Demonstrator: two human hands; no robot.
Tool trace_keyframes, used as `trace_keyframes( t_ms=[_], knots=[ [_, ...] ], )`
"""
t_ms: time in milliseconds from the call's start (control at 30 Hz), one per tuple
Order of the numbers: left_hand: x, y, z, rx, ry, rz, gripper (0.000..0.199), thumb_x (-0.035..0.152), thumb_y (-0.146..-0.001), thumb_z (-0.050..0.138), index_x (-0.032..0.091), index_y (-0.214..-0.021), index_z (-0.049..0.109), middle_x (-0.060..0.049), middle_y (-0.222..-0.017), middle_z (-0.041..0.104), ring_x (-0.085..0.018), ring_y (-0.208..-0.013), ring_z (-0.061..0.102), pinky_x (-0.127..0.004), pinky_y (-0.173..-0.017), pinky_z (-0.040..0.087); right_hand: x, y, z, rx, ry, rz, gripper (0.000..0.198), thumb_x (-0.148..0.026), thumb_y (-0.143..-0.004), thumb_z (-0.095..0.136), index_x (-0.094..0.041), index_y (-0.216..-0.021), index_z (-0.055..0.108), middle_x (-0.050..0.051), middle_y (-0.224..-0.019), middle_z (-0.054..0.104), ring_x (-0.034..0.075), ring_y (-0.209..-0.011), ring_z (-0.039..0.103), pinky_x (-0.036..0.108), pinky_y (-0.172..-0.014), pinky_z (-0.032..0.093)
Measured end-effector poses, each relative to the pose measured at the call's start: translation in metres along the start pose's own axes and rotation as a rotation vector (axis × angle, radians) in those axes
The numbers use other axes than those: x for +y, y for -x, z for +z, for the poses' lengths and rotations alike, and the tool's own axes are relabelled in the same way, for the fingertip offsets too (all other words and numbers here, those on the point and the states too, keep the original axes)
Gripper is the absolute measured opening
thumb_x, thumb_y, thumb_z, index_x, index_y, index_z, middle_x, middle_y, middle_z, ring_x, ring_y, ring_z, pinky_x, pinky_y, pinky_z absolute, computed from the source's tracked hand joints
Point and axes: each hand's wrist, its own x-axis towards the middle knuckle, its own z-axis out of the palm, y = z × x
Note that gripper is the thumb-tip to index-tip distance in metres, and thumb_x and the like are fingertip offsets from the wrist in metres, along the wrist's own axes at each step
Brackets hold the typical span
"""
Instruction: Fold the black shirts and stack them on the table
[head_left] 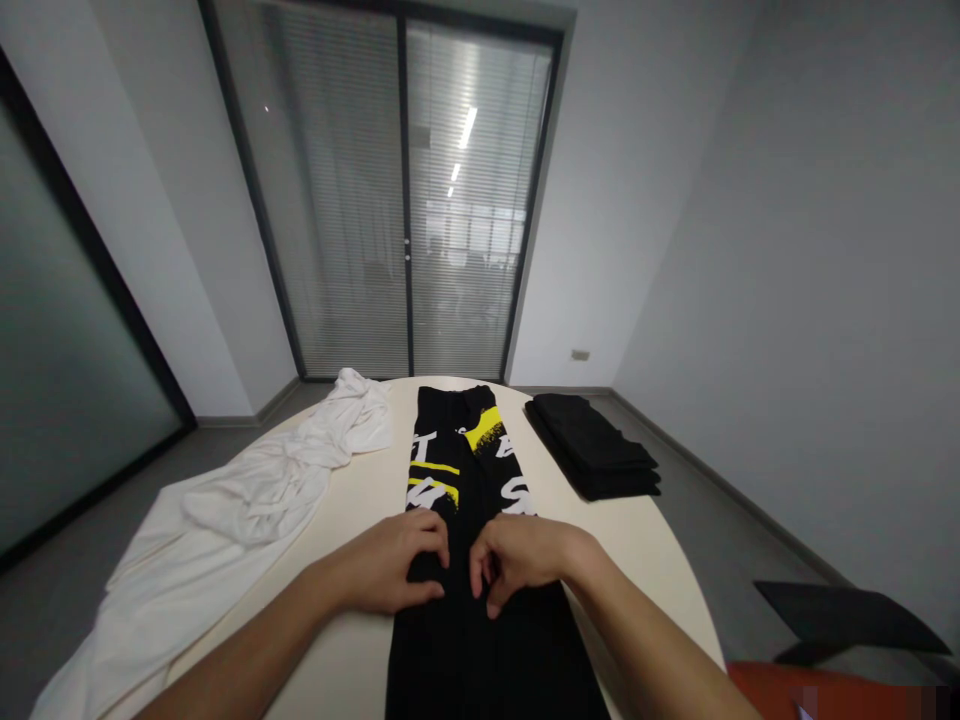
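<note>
Black trousers (480,650) with white lettering and yellow patches lie flat down the middle of the table, waistband at the far end. On the left leg rests my left hand (401,560), its thumb and fingers apart and touching the cloth. My right hand (517,560) lies over the other leg, fingers bent downward onto the fabric and spread a little from the thumb. Neither hand has cloth visibly gripped. The lower part of the legs runs out of view at the bottom edge.
A crumpled white cloth (255,500) covers the table's left side and hangs over its edge. Folded black garments (592,445) form a stack at the right on the cream round table (652,560). A chair with an orange seat (825,690) stands at lower right.
</note>
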Motion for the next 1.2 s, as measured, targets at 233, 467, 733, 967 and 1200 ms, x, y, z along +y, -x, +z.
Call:
trace_keyframes(
  t_ms=[233, 467, 733, 967, 1200],
  knots=[
    [-0.008, 0.008, -0.007, -0.126, 0.150, -0.032, 0.028, 0.036, -0.071, 0.082, 0.029, -0.096, 0.072, -0.002, -0.130, 0.058, -0.027, -0.132, 0.046, -0.043, -0.115, 0.030, -0.005, 0.000, -0.001, -0.013, 0.025, 0.058, 0.016, -0.032, -0.073, 0.080, -0.025, -0.086, 0.079, -0.006, -0.073, 0.069, 0.009, -0.065, 0.059, 0.019, -0.059, 0.037],
    [-0.022, 0.021, -0.020, -0.299, 0.180, -0.067, 0.046, 0.036, -0.065, 0.086, 0.037, -0.109, 0.072, 0.001, -0.146, 0.048, -0.032, -0.146, 0.025, -0.050, -0.118, 0.024, 0.000, 0.003, -0.001, -0.031, 0.004, 0.076, 0.028, -0.031, -0.065, 0.085, -0.023, -0.091, 0.075, -0.007, -0.076, 0.067, 0.009, -0.065, 0.059, 0.018, -0.058, 0.038],
    [-0.007, 0.011, -0.010, -0.214, 0.116, -0.016, 0.015, 0.039, -0.070, 0.083, 0.036, -0.084, 0.080, 0.001, -0.131, 0.055, -0.028, -0.130, 0.040, -0.042, -0.115, 0.026, 0.006, 0.003, -0.001, -0.140, -0.044, 0.131, 0.038, -0.032, -0.056, 0.090, -0.022, -0.089, 0.074, -0.008, -0.073, 0.064, 0.009, -0.064, 0.058, 0.018, -0.055, 0.038],
    [-0.002, 0.005, -0.012, -0.146, 0.212, 0.007, 0.012, 0.024, -0.080, 0.074, 0.030, -0.089, 0.078, 0.000, -0.103, 0.068, -0.019, -0.105, 0.056, -0.031, -0.100, 0.038, -0.015, 0.012, -0.006, -0.110, -0.036, 0.148, 0.038, -0.046, -0.059, 0.086, -0.022, -0.083, 0.070, -0.007, -0.072, 0.063, 0.010, -0.062, 0.057, 0.019, -0.053, 0.037],
    [-0.004, 0.002, -0.006, -0.123, 0.246, 0.033, 0.015, 0.021, -0.080, 0.070, 0.028, -0.091, 0.078, -0.001, -0.090, 0.071, -0.019, -0.099, 0.058, -0.030, -0.093, 0.041, -0.060, 0.016, 0.007, -0.228, 0.204, 0.105, 0.043, -0.050, -0.054, 0.085, -0.025, -0.085, 0.070, -0.008, -0.070, 0.065, 0.013, -0.060, 0.059, 0.022, -0.055, 0.040]
  ],
)
